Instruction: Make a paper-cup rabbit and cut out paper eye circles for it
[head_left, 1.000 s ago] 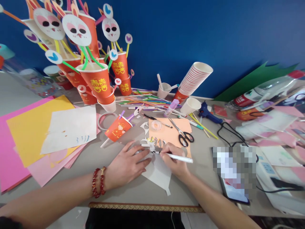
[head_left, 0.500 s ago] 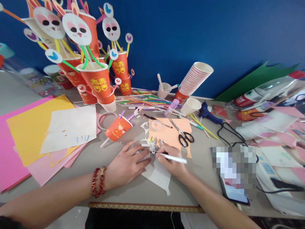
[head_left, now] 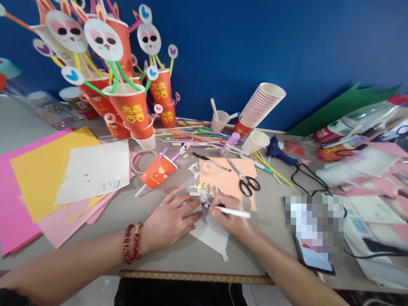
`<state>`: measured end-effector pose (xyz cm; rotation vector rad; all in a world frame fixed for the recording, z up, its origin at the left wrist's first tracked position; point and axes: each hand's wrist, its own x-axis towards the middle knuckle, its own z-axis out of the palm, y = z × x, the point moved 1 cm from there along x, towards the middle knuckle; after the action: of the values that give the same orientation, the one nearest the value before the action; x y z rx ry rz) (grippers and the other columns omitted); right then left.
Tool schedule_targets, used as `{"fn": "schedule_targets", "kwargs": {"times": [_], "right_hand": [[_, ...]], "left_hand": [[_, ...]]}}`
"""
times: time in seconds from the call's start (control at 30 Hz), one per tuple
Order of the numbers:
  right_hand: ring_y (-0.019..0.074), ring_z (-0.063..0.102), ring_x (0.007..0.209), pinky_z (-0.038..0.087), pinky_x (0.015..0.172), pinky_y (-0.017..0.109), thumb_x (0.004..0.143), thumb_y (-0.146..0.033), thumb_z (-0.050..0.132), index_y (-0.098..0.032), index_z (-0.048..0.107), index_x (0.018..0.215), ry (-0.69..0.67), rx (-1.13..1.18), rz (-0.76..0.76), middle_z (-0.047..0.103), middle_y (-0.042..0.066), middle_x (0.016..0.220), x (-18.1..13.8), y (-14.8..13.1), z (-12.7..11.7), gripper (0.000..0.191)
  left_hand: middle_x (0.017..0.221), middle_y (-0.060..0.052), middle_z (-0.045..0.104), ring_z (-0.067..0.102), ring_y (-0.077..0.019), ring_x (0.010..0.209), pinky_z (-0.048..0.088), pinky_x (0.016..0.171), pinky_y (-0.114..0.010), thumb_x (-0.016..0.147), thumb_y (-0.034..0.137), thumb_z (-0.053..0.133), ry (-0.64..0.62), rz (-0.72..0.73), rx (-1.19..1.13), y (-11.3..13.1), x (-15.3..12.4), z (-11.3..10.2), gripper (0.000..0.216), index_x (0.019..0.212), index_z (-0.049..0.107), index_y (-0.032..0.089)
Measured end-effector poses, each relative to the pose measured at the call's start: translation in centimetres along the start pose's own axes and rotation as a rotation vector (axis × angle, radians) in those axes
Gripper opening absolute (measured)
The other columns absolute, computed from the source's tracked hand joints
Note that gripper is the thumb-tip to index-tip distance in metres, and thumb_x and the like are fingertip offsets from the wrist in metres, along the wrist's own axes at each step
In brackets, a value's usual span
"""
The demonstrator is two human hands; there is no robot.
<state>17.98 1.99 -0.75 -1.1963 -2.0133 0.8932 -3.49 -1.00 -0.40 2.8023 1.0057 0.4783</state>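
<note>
1. Plainly, the right hand (head_left: 229, 214) is closed in a writing grip on a white marker (head_left: 235, 211), its tip at a small black mark (head_left: 204, 205) on the white paper (head_left: 210, 231).
2. The left hand (head_left: 168, 219) lies palm down, fingers loosely spread and grasping nothing, its fingertips resting on the paper's left side.
3. The relation that matters: the black mark sits between the two hands, just off the left fingertips, while the marker's long axis runs from it out to the right and slightly toward the person — the right hand is the one working there.
4. The paper lies on the tabletop (head_left: 264, 242), nearer the person than the black-handled scissors (head_left: 249, 185).
5. Writing: a red cup (head_left: 132, 111) shows a gold double-happiness character; a loose sheet (head_left: 95, 163) bears blue marks, some shaped like 3s; the bottle label (head_left: 327, 134) is too small to read.
</note>
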Motion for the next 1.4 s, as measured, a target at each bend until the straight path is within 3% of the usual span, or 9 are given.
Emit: {"fn": "schedule_targets", "kwargs": {"times": [0.4, 0.63, 1.4], "right_hand": [[0.0113, 0.043, 0.047, 0.033, 0.049, 0.024, 0.073, -0.015, 0.049, -0.021, 0.05, 0.058, 0.033, 0.023, -0.003, 0.05, -0.004, 0.05, -0.08, 0.07, -0.08, 0.016], [0.0108, 0.043, 0.047, 0.033, 0.047, 0.023, 0.075, -0.015, 0.048, -0.021, 0.047, 0.057, 0.151, 0.076, 0.023, 0.048, -0.003, 0.052, -0.29, 0.2, -0.19, 0.019], [0.0106, 0.043, 0.047, 0.033, 0.048, 0.023, 0.074, -0.015, 0.048, -0.02, 0.05, 0.058, 0.103, -0.005, 0.016, 0.048, -0.004, 0.05, -0.24, 0.07, -0.07, 0.017]], "left_hand": [[0.134, -0.004, 0.059, 0.047, -0.024, 0.124, 0.019, 0.114, -0.051, 0.095, 0.035, 0.053, -0.002, -0.005, -0.015, 0.0, 0.02, -0.04, 0.028, 0.121, 0.061, 0.026], [0.136, -0.003, 0.058, 0.047, -0.0242, 0.124, 0.019, 0.114, -0.052, 0.095, 0.035, 0.053, -0.001, -0.003, -0.013, 0.0, -0.02, 0.0, 0.028, 0.12, 0.061, 0.025], [0.133, -0.004, 0.059, 0.048, -0.0243, 0.123, 0.022, 0.113, -0.051, 0.094, 0.036, 0.055, 0.004, 0.002, 0.002, -0.04, 0.02, 0.02, 0.029, 0.12, 0.061, 0.026]]}}
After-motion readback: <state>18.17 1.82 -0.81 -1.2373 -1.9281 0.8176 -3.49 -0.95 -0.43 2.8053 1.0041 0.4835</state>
